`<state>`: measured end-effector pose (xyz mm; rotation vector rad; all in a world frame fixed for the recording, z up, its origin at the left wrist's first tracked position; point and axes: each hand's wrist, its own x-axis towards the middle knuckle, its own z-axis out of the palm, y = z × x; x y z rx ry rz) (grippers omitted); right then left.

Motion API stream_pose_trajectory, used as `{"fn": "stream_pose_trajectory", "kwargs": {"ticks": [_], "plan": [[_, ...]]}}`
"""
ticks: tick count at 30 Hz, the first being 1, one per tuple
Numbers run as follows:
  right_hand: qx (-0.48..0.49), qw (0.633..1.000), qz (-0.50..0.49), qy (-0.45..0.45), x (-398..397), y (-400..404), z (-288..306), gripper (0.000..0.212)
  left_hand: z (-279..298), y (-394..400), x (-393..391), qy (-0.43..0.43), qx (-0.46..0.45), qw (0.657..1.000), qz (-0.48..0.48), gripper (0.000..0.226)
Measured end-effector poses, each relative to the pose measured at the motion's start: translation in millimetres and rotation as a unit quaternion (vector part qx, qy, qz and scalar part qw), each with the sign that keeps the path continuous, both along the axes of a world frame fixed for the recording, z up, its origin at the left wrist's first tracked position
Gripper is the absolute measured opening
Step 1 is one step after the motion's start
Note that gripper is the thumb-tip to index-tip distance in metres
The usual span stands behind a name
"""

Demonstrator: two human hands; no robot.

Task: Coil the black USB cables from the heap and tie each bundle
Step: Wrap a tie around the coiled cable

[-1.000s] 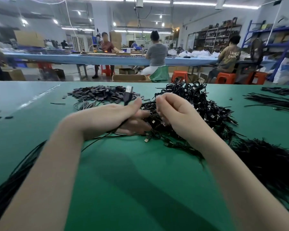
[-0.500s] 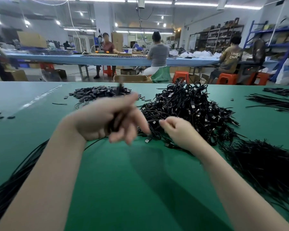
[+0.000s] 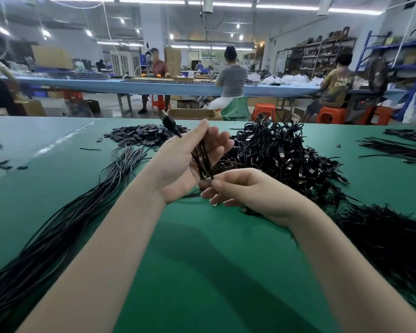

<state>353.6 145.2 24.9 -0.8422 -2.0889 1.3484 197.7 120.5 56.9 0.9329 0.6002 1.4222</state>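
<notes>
My left hand (image 3: 178,164) is raised palm up over the green table (image 3: 202,272). A black USB cable (image 3: 202,159) runs in a few strands across its palm. The cable's plug (image 3: 166,119) sticks up past the thumb side, where the hand pinches it. My right hand (image 3: 247,191) sits just below and to the right, fingers curled, pinching the lower end of those strands. Behind both hands lies the heap of bundled black cables (image 3: 293,155).
A long sheaf of loose straight cables (image 3: 58,224) stretches along the left. A pile of small dark pieces (image 3: 139,135) lies at the back. Thin black strands (image 3: 389,239) are spread at the right, with more (image 3: 394,150) farther back. People sit at a blue bench behind.
My left hand has risen and turned palm up, with the cable now laid across it. My right hand moved left from the heap's edge to pinch the strands below the left palm.
</notes>
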Motion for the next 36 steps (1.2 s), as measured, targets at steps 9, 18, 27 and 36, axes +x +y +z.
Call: {"fn": "stream_pose_trajectory", "kwargs": {"ticks": [9, 18, 27, 36], "plan": [[-0.184, 0.966, -0.054, 0.174, 4.6, 8.7, -1.2, 0.016, -4.3, -2.6, 4.5, 0.032, -0.028, 0.997, -0.067, 0.031], [-0.175, 0.959, -0.067, 0.213, -5.4, 7.5, -7.0, 0.007, 4.4, -13.0, -0.6, 0.451, 0.038, 0.883, 0.127, 0.049], [-0.200, 0.954, 0.014, 0.222, -5.2, 3.7, -4.0, 0.028, -3.0, -11.5, 11.1, 0.336, 0.039, 0.940, 0.050, 0.041], [-0.231, 0.939, 0.102, 0.233, -4.4, 0.0, -0.8, 0.018, -6.6, -6.8, 13.8, 0.343, 0.074, 0.931, 0.096, 0.041]]}}
